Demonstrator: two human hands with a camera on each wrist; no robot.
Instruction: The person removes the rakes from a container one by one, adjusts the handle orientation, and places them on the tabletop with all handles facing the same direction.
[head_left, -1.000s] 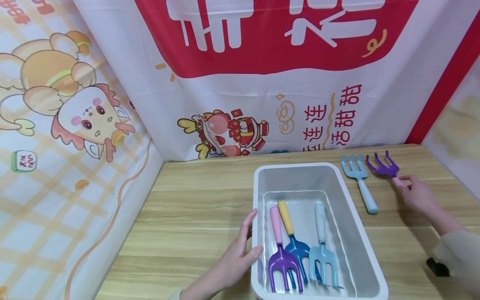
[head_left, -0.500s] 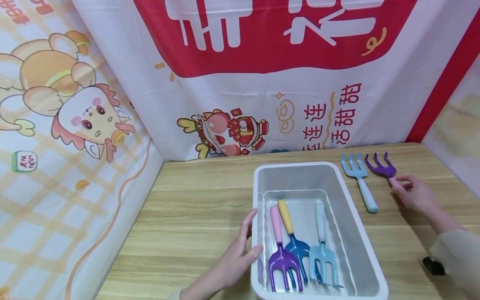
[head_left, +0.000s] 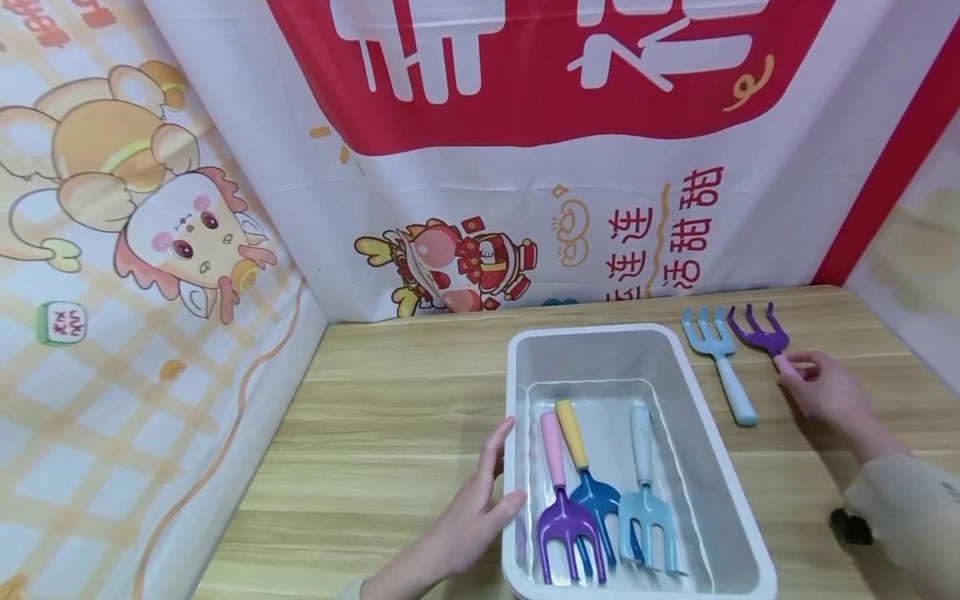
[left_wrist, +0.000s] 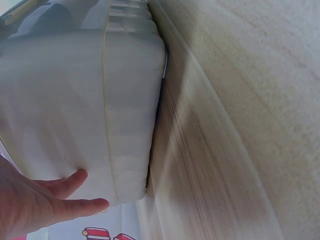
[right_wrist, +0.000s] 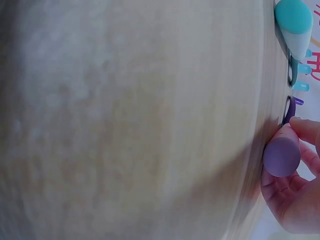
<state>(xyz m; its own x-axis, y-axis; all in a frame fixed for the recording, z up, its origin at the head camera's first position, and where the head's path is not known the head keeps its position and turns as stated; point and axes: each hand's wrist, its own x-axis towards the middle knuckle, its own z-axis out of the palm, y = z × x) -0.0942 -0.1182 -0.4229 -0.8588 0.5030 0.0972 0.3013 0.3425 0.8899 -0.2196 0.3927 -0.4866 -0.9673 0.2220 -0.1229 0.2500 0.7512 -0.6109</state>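
Note:
At the right, my right hand (head_left: 825, 396) pinches the pink handle of a purple hand fork (head_left: 759, 333), whose tines point to the back wall. In the right wrist view the thumb and fingers sit round its rounded handle end (right_wrist: 282, 156). Just left of it a light blue hand fork (head_left: 726, 367) lies on the table. My left hand (head_left: 468, 508) rests against the left side of a grey-white bin (head_left: 712, 442), with extended fingers touching the outer wall in the left wrist view. Inside lie a purple fork (head_left: 568, 527), a dark blue fork (head_left: 573, 437) and a light blue fork (head_left: 641, 450).
The wooden table (head_left: 375, 433) reaches back to a printed cloth (head_left: 450, 192) hanging behind it. Another patterned cloth (head_left: 150, 333) borders the left side. A small black object (head_left: 851, 527) shows at the right sleeve (head_left: 900, 508).
My right hand has shifted slightly left with the purple fork, bringing its tines beside those of the light blue fork on the table. The left hand and the bin have stayed put.

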